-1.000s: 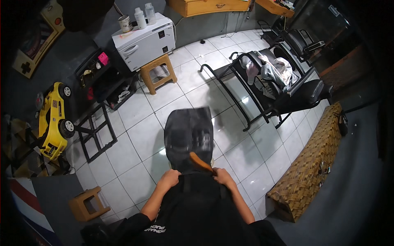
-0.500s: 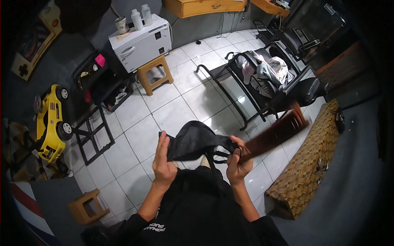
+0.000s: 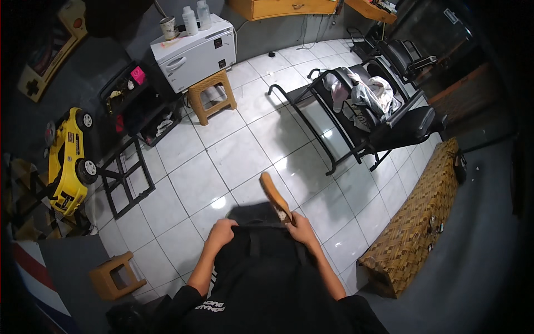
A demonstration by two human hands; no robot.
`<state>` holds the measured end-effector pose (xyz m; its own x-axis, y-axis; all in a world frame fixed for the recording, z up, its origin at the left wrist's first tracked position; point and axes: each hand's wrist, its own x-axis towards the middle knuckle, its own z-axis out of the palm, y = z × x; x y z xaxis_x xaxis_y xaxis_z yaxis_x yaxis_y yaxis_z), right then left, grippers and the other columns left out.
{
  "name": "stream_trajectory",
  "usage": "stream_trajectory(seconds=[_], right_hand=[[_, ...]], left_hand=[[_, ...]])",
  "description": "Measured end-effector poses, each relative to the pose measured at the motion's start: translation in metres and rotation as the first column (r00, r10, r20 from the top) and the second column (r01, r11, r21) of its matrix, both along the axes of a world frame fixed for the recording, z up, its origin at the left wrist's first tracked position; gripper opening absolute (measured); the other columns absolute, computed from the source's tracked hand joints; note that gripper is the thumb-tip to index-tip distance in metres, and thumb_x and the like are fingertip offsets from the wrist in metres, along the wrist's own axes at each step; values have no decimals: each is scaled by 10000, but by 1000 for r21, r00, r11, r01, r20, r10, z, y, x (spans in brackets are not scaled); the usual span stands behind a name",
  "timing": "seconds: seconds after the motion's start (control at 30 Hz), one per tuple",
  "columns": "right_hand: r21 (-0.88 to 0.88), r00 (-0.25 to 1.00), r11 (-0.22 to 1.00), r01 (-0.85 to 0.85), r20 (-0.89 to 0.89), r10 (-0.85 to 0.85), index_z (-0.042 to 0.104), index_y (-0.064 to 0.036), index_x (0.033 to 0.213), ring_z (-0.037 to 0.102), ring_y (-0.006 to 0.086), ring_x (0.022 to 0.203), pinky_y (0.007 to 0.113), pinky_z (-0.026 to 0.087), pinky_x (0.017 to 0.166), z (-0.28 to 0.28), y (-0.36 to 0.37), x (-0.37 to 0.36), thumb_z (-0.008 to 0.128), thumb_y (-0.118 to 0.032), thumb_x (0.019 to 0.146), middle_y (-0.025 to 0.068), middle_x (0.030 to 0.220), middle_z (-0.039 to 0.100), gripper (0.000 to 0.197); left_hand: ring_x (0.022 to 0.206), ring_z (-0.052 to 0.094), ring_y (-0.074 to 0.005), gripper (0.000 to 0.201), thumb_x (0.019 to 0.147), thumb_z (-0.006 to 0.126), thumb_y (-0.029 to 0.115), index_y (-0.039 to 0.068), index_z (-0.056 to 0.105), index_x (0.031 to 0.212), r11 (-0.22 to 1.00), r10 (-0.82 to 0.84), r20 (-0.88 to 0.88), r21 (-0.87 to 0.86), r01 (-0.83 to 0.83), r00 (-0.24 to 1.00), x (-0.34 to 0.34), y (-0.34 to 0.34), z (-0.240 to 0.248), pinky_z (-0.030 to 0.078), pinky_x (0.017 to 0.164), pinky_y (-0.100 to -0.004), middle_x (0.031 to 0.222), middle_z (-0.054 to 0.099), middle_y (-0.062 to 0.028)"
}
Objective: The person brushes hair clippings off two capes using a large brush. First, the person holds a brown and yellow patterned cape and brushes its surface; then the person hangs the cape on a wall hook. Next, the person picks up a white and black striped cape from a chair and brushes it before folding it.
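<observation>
A black fabric bag-like item point(image 3: 248, 214) with straps is held close against the front of my body at waist height. My left hand point(image 3: 221, 232) is closed on its left edge. At the opposite edge, my right hand point(image 3: 302, 227) is closed around a wooden brush point(image 3: 272, 190) with pale bristles, whose handle points up and away from me. The fingers of that hand also seem to touch the black fabric. Much of the item blends into my black shirt, so its full shape is hard to make out.
Ahead stands a white cabinet point(image 3: 194, 54) on a brown stool point(image 3: 203, 103). A black reclining chair point(image 3: 356, 111) holds plastic bags. A long woven box point(image 3: 417, 222) lies right. On the left are a yellow toy car point(image 3: 68, 164), a black frame point(image 3: 125, 181) and a small stool point(image 3: 103, 278).
The black item has come down and closer to my body, and my left hand has closed on its edge. The brush has swung from pointing right to pointing ahead.
</observation>
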<state>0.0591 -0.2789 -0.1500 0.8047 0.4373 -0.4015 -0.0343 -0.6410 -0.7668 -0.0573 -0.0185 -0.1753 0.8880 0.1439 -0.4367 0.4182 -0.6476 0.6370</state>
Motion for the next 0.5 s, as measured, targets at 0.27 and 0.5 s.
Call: stream_trajectory(seconds=[0.27, 0.5], right_hand=[[354, 954, 885, 301, -110, -281, 521, 35, 955, 549, 92, 535, 237, 463, 495, 60, 20, 23, 494, -13, 834, 106, 849, 657, 133], [559, 929, 742, 369, -251, -273, 468, 23, 980, 607, 114, 610, 235, 491, 507, 98, 21, 15, 494, 20, 863, 112, 887, 638, 120]], left_hand=[[708, 570, -76, 431, 822, 554, -24, 46, 499, 1244, 320, 634, -112, -863, -392, 765, 52, -1, 56, 444, 531, -198, 1086, 578, -84], [957, 609, -293, 829, 677, 771, 163, 155, 359, 1396, 997, -33, 535, -36, 62, 844, 88, -23, 93, 477, 791, -396, 1213, 559, -147]])
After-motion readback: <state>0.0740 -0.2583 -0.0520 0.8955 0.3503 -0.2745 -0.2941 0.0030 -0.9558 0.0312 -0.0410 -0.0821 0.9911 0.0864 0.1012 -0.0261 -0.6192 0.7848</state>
